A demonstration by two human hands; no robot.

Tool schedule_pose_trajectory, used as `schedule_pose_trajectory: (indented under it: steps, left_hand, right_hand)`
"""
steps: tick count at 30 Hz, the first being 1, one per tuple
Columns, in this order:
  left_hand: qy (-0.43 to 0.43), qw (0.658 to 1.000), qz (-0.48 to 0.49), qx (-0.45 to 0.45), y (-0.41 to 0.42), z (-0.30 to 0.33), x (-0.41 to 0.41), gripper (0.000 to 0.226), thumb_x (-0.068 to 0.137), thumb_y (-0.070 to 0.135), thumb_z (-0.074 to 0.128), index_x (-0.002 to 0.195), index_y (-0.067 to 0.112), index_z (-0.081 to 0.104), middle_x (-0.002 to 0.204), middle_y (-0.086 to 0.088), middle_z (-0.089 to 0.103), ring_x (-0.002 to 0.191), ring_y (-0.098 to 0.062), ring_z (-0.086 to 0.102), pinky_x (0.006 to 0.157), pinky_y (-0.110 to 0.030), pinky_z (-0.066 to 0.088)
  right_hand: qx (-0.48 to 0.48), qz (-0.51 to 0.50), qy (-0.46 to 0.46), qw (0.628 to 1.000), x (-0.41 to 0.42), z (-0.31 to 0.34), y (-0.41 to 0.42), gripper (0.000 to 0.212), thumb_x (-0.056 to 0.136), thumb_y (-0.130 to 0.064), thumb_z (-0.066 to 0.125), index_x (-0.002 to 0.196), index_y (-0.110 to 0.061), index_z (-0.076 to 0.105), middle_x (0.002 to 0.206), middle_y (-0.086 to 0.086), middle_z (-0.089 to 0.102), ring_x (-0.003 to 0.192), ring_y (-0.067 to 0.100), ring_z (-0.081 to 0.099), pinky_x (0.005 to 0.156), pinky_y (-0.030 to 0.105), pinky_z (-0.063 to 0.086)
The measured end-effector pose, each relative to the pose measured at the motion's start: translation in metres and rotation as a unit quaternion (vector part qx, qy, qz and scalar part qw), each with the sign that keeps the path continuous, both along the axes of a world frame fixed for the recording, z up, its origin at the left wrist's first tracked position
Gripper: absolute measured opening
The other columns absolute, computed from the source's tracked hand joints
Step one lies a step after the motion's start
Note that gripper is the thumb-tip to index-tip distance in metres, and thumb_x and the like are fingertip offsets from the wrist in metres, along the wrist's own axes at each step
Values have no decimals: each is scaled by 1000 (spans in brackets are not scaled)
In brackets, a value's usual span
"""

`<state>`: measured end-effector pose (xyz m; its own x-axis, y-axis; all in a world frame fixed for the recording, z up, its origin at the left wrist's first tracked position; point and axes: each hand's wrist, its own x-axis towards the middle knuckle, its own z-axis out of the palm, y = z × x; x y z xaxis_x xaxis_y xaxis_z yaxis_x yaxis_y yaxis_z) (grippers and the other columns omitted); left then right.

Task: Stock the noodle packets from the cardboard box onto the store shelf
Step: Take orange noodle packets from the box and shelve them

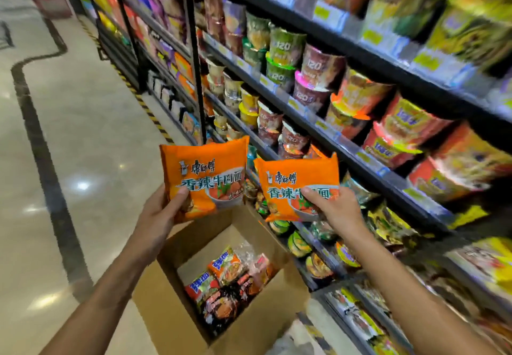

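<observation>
Two orange packets up out of the box, shelf off to the right.

The left hand (162,210) grips one flat orange plastic noodle packet (205,177) by its lower edge; the right hand (332,205) pinches a matching orange packet (297,188) the same way — both upright, held above the open brown cardboard box (171,293) of mixed packets. The dark metal store shelf (368,172) lies to the right, so the right hand is nearer; the bagged rows look lower down, though it's blurred there.

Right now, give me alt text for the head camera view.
Each hand holds an orange noodle packet, left hand on one packet, right hand on another, above an open cardboard box of packets beside a store shelf of cup noodles.
</observation>
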<state>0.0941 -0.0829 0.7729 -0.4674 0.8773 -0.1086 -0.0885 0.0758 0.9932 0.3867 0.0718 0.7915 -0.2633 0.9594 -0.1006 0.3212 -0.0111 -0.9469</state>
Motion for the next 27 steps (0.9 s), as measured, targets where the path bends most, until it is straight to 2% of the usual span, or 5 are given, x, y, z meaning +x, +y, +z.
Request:
schedule_pose_trajectory:
  steps: [5, 10, 17, 22, 27]
  left_hand:
    - [-19, 991, -123, 41, 17, 48, 49, 73, 67, 66, 73, 126, 26, 59, 119, 2, 72, 110, -20, 69, 89, -39, 55]
    - [-29, 974, -210, 80, 41, 82, 136, 33, 89, 40, 65, 119, 29, 62, 111, 5, 75, 106, -21, 70, 83, -31, 57]
    - [-49, 930, -340, 132, 28, 137, 303, 79, 43, 72, 85, 108, 30, 71, 108, 2, 76, 99, -16, 72, 78, -26, 57]
    - [-60, 904, -393, 155, -7, 168, 438, 90, 43, 70, 87, 114, 20, 66, 111, -2, 75, 100, -17, 72, 80, -29, 59]
    - [-61, 874, -453, 168, -45, 195, 546, 83, 49, 70, 85, 116, 25, 65, 114, -2, 74, 101, -19, 72, 78, -29, 60]
  right_hand:
    - [45, -130, 41, 990, 86, 64, -60, 15, 84, -23, 80, 95, -14, 76, 85, -10, 79, 75, 4, 74, 61, 14, 53]
    - [81, -264, 73, 958, 185, 103, -127, 14, 82, -26, 81, 92, -19, 75, 83, -10, 79, 78, 10, 76, 73, 31, 57]
    - [153, -369, 60, 915, 344, 146, -236, 22, 81, -30, 80, 96, -14, 76, 89, 0, 80, 83, 14, 76, 66, 20, 53]
    - [176, -413, 119, 886, 456, 170, -322, 20, 86, -13, 76, 103, -2, 74, 96, 12, 79, 89, 29, 77, 65, 33, 62]
    - [213, -444, 84, 866, 550, 196, -390, 21, 85, -19, 78, 92, 1, 75, 90, 17, 78, 86, 35, 76, 77, 52, 62]
